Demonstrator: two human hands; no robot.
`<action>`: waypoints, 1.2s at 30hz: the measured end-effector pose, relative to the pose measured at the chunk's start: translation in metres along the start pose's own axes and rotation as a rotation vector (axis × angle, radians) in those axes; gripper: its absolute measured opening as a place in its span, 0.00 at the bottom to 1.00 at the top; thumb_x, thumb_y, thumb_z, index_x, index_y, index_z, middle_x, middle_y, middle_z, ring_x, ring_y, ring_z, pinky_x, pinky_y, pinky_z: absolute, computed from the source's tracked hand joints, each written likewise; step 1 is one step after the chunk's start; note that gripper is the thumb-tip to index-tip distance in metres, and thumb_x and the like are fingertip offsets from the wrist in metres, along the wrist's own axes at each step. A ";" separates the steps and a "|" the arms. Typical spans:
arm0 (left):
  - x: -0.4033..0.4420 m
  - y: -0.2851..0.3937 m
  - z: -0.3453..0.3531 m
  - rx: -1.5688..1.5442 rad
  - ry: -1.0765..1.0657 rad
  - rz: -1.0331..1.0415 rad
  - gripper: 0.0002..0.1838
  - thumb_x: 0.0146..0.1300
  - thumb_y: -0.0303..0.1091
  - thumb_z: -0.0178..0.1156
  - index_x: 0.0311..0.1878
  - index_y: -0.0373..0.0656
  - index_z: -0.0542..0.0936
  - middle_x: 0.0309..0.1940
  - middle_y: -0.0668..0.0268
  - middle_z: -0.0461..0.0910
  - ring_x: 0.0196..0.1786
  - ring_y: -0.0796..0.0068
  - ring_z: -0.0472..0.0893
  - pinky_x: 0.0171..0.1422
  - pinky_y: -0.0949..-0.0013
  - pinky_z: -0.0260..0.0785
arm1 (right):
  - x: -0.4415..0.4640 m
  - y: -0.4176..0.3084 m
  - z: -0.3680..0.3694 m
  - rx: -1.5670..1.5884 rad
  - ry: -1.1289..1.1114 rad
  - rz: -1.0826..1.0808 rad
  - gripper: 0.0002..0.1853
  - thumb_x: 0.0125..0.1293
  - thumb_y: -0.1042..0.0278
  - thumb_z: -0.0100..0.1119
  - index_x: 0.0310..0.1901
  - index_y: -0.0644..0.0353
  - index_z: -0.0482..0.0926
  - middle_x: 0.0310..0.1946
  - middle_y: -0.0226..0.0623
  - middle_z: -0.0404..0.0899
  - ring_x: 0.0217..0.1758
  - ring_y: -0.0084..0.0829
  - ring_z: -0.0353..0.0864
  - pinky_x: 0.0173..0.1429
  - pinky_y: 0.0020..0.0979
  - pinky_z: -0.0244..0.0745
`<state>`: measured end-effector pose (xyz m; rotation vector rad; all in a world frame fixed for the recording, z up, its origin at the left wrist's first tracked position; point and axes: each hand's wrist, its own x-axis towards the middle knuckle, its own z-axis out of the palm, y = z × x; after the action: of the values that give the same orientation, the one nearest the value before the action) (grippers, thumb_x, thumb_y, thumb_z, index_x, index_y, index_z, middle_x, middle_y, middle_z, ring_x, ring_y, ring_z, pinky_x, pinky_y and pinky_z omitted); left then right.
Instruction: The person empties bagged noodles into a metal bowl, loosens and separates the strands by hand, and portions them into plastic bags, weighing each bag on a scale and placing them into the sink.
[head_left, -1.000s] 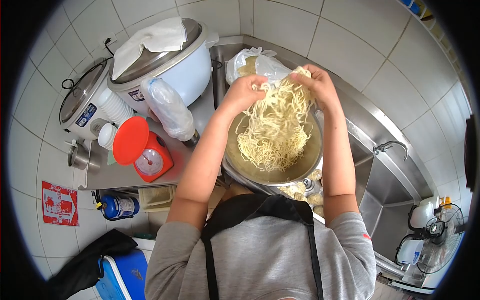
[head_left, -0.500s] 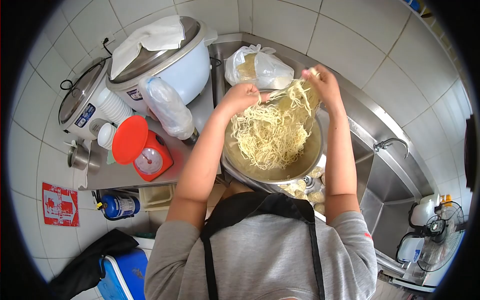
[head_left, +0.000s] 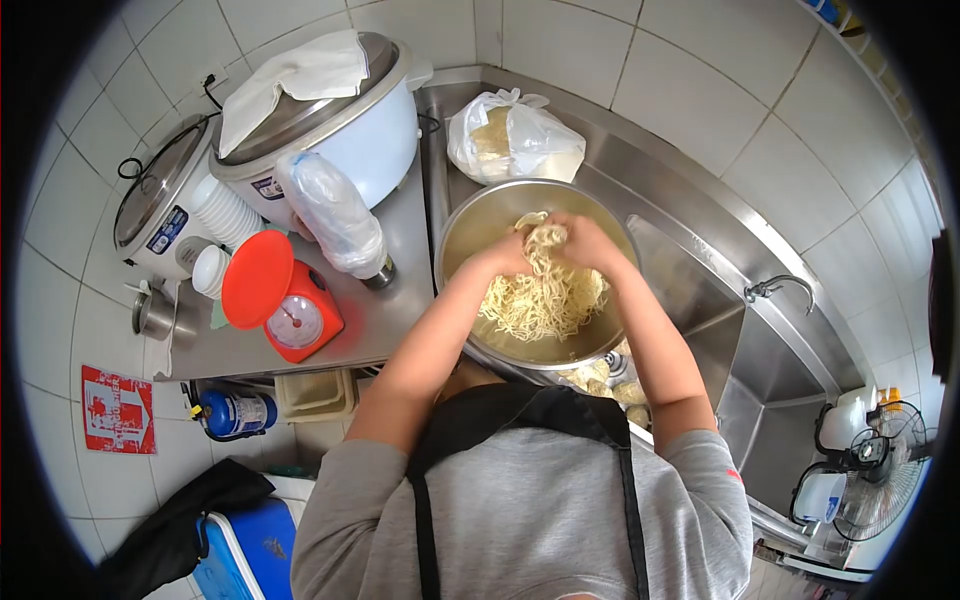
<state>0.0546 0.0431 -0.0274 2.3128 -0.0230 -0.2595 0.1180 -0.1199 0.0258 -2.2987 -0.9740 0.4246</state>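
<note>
A large steel bowl (head_left: 612, 225) in front of me holds a heap of pale yellow noodles (head_left: 545, 308). Both hands are down inside it, close together over the far part of the heap. My left hand (head_left: 508, 255) is closed around some noodles, its fingertips partly hidden. Beside it my right hand (head_left: 582, 242) grips a bundle of noodles that hangs between the hands onto the heap. Right below the bowl, several round noodle portions (head_left: 592, 378) lie at its near edge.
Behind the bowl sits a white plastic bag (head_left: 515, 138). To the left are a red kitchen scale (head_left: 305, 325), a plastic-wrapped bottle (head_left: 335, 215), stacked white cups (head_left: 225, 212) and a big rice cooker (head_left: 385, 145). A sink (head_left: 770, 420) with a faucet (head_left: 780, 290) is at the right.
Both hands have come down and closer together, from holding noodles spread above the bowl's far rim to gripping them inside the bowl.
</note>
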 end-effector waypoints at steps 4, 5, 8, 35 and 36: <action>0.005 0.001 -0.023 -0.282 0.129 -0.037 0.30 0.50 0.31 0.60 0.58 0.39 0.65 0.54 0.51 0.71 0.56 0.59 0.71 0.59 0.64 0.62 | 0.002 -0.030 -0.042 0.132 0.216 -0.033 0.16 0.44 0.71 0.67 0.38 0.60 0.77 0.34 0.37 0.80 0.39 0.27 0.78 0.45 0.27 0.70; 0.001 0.012 -0.033 -0.327 0.222 0.028 0.29 0.50 0.30 0.59 0.57 0.38 0.65 0.54 0.51 0.70 0.56 0.59 0.71 0.59 0.64 0.62 | 0.001 -0.038 -0.052 0.123 0.341 -0.133 0.18 0.44 0.69 0.67 0.39 0.59 0.76 0.32 0.41 0.80 0.38 0.31 0.78 0.44 0.31 0.71; -0.009 0.045 -0.063 -0.569 0.441 0.155 0.26 0.49 0.24 0.56 0.54 0.35 0.64 0.53 0.52 0.69 0.55 0.59 0.71 0.60 0.62 0.61 | -0.005 -0.062 -0.093 0.156 0.463 -0.224 0.19 0.46 0.70 0.65 0.43 0.58 0.73 0.35 0.42 0.78 0.39 0.34 0.78 0.44 0.34 0.72; -0.003 -0.057 -0.025 0.222 -0.045 -0.242 0.28 0.47 0.43 0.65 0.51 0.38 0.75 0.48 0.53 0.77 0.50 0.58 0.76 0.53 0.63 0.68 | -0.038 -0.112 -0.148 0.599 0.641 -0.406 0.11 0.52 0.81 0.52 0.38 0.62 0.75 0.31 0.29 0.77 0.35 0.20 0.75 0.39 0.21 0.69; -0.003 -0.054 -0.026 0.125 -0.056 -0.214 0.31 0.47 0.43 0.65 0.54 0.38 0.72 0.50 0.53 0.75 0.51 0.60 0.76 0.54 0.63 0.67 | -0.036 -0.110 -0.143 0.534 0.615 -0.418 0.10 0.52 0.82 0.51 0.38 0.62 0.75 0.31 0.29 0.76 0.35 0.20 0.75 0.40 0.22 0.69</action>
<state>0.0531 0.0992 -0.0491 2.4330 0.1859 -0.4424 0.1055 -0.1433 0.2079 -1.5392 -0.8544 -0.1819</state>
